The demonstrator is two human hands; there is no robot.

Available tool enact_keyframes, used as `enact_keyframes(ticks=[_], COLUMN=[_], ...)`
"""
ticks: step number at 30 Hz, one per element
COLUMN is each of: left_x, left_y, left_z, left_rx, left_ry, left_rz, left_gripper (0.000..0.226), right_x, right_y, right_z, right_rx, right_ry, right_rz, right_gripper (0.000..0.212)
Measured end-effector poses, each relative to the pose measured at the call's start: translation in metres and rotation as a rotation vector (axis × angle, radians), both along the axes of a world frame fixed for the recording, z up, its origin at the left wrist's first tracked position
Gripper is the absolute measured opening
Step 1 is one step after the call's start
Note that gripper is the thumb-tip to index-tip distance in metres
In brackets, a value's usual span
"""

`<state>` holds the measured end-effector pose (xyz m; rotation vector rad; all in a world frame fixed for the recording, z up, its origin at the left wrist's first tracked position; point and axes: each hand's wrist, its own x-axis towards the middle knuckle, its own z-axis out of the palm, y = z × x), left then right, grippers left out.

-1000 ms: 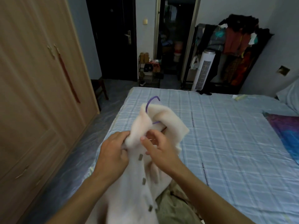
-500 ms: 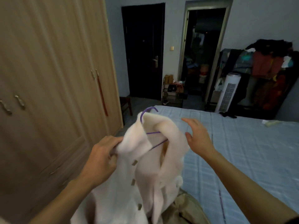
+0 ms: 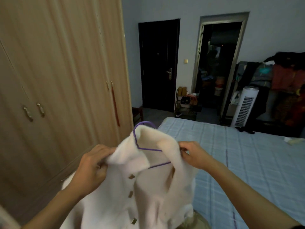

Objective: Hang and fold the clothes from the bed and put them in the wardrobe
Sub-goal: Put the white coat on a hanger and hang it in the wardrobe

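Head view: your right grip (image 3: 196, 155), released a moment ago, is now pinching the coat (image 3: 148, 195); left grip (image 3: 92, 167) is clutching it; hanger (image 3: 159, 164) is seating.

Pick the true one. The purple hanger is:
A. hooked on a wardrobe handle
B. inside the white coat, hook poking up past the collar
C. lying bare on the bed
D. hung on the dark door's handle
B: the purple hanger runs through the neck of the white coat, with its hook rising above the collar, while the left hand and right hand grip the coat at its shoulders.
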<state>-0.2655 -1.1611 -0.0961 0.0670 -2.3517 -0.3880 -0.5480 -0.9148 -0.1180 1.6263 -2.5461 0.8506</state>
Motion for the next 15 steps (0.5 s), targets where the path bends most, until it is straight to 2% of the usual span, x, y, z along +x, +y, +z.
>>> enact_keyframes(ticks=[3, 9, 15], left_x=[0.001, -0.003, -0.001], left_y=[0.0, 0.013, 0.018], left_z=[-0.005, -0.007, -0.004], left_rx=[0.04, 0.079, 0.072], left_ry=[0.014, 0.011, 0.03], left_rz=[0.039, 0.025, 0.006], left_gripper=[0.045, 0.044, 0.036], right_x=[0.007, 0.02, 0.036], right_y=[0.006, 0.011, 0.012], right_z=[0.001, -0.012, -0.012], right_rx=[0.041, 0.024, -0.038], right_ry=[-0.044, -0.016, -0.031], right_rz=[0.047, 0.0, -0.024], right_gripper=[0.028, 0.017, 0.021])
